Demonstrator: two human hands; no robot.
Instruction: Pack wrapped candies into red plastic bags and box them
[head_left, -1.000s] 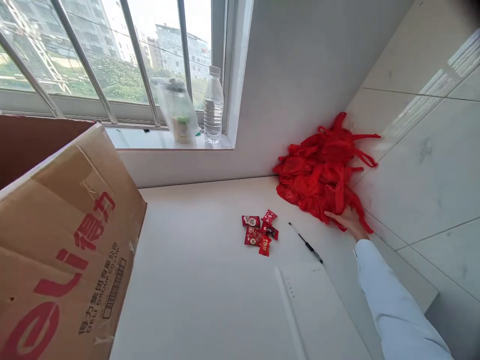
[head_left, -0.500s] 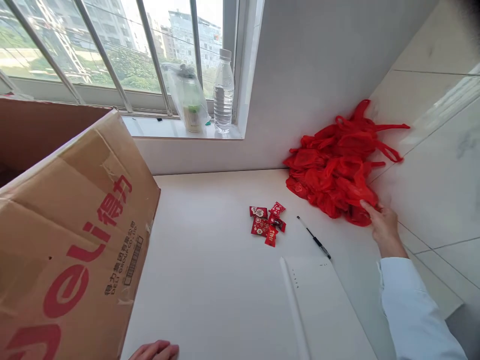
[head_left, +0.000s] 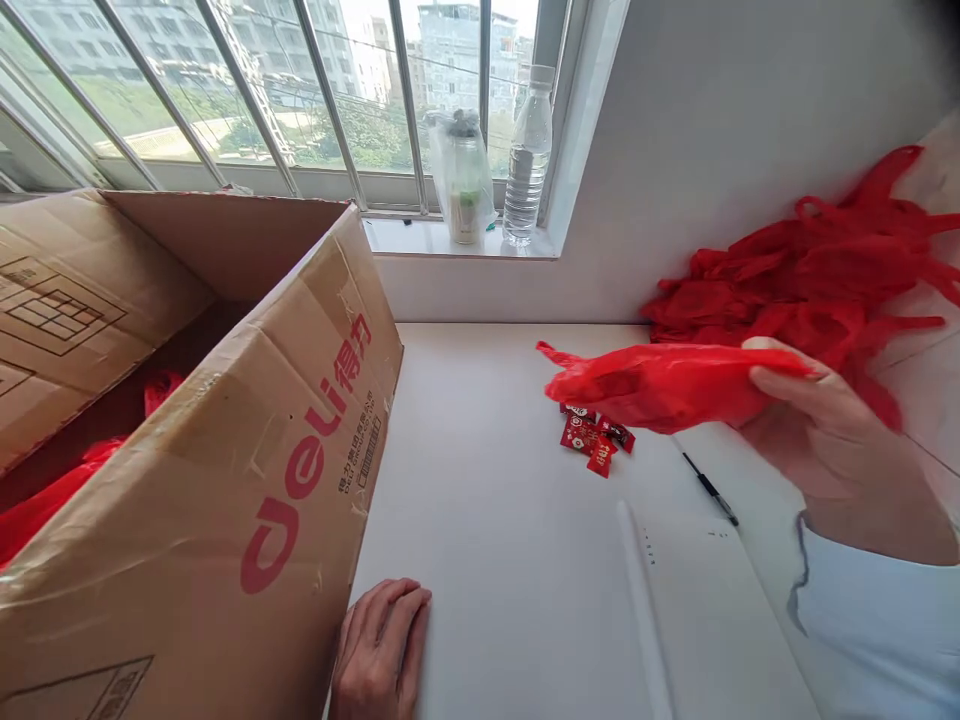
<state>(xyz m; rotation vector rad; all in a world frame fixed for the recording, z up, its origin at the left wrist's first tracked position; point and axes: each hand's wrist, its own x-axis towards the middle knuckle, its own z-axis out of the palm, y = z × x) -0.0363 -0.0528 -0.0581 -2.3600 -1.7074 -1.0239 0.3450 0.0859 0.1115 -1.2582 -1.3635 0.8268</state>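
My right hand (head_left: 832,440) is closed on a red plastic bag (head_left: 652,385), held in the air above the white table (head_left: 495,470). Behind it a heap of red bags (head_left: 810,280) leans against the tiled wall. Several small red candy packets (head_left: 592,445) lie on the table just under the held bag. My left hand (head_left: 382,645) rests with curled fingers on the table against the corner of the open cardboard box (head_left: 247,470). Red bags (head_left: 52,490) show inside the box.
A black pen (head_left: 709,488) lies right of the candies. A white sheet or pad (head_left: 697,610) sits at the front of the table. On the window sill stand a clear water bottle (head_left: 529,155) and a jar wrapped in plastic (head_left: 463,180).
My right hand has lifted one red bag off the heap and brought it left and closer. My left hand has come into view beside the box. The view has swung left, showing the box's inside.
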